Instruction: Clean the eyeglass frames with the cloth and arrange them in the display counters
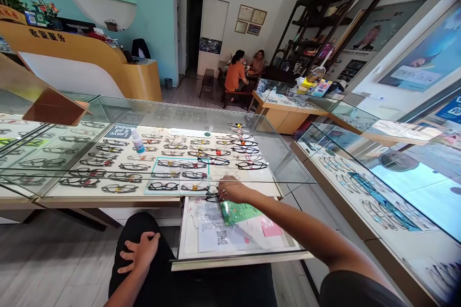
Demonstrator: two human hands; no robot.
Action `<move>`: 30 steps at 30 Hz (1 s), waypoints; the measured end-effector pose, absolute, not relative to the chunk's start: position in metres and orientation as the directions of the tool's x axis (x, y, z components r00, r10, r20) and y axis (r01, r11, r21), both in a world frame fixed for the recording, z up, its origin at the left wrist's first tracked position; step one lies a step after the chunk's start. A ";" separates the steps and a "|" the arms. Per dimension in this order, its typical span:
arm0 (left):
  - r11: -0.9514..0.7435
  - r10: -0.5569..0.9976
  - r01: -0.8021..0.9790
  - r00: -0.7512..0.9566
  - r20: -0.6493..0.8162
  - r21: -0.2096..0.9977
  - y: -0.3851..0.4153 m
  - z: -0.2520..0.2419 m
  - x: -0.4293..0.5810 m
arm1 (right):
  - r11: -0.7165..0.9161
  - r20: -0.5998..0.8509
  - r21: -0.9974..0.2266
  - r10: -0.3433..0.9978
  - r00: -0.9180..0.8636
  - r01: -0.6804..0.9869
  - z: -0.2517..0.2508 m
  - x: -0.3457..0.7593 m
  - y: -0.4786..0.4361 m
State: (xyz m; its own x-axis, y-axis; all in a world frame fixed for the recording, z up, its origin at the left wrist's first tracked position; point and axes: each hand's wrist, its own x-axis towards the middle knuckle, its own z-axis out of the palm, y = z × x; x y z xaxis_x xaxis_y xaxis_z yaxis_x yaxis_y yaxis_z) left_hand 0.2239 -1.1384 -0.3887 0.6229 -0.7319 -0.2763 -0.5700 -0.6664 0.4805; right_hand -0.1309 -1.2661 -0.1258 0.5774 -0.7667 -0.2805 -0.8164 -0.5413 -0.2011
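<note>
glasses shop, with a pale teal wall [158,19] and a curved wooden counter [86,53] off to the far left. the right hand [233,190] is closed on a pair of black-framed glasses [214,197], fingers curled down over them, though just where they bite on the frame is hidden. the glasses sit at the front edge of a glass display case [201,105], above a pulled-out tray [230,260]. they look light and fragile, with thin arms that could bend, so the rim or bridge seems the safer place to hold. in the tray lie a printed sheet [212,230] with a square code, a green card [236,213] and a pink note [272,228]. the left hand [139,251] rests spread on a knee in black trousers [133,230]. inside the case, rows of glasses [162,163] lie near a small spray bottle [138,141]. two people [245,72] sit at the back.
</note>
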 end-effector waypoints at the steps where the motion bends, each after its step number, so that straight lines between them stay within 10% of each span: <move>1: -0.685 -0.708 -0.532 0.648 -0.280 0.498 -1.137 -0.387 0.226 | -0.570 -0.295 -0.234 -0.731 0.616 -0.788 -0.120 -0.128 -1.256; 9: -0.516 -0.808 -0.388 0.517 -0.283 0.764 -1.126 -0.377 0.255 | -0.682 -0.102 -0.589 -0.469 0.877 -0.433 -0.033 -0.107 -1.197; 17: -0.390 -0.868 -0.311 0.439 -0.233 0.867 -1.129 -0.380 0.264 | -0.739 0.174 -0.182 -0.673 0.719 -0.648 0.070 -0.101 -1.275; 22: -0.335 -0.880 -0.253 0.429 -0.205 0.907 -1.135 -0.382 0.263 | -0.541 0.001 0.088 -0.839 0.543 -0.836 0.049 -0.088 -1.359; 30: -0.277 -0.900 -0.245 0.405 -0.161 0.929 -1.130 -0.391 0.270 | -0.445 -0.075 0.149 -0.895 0.439 -0.883 0.005 -0.079 -1.400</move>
State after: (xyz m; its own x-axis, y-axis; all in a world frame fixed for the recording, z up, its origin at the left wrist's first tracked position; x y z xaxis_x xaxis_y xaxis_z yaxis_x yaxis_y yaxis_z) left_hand 0.2699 -1.1296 -0.3911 0.4051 -0.8999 -0.1613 -0.2450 -0.2768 0.9292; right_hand -0.0794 -1.4002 0.0049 0.4388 -0.8954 -0.0753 -0.8829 -0.4452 0.1494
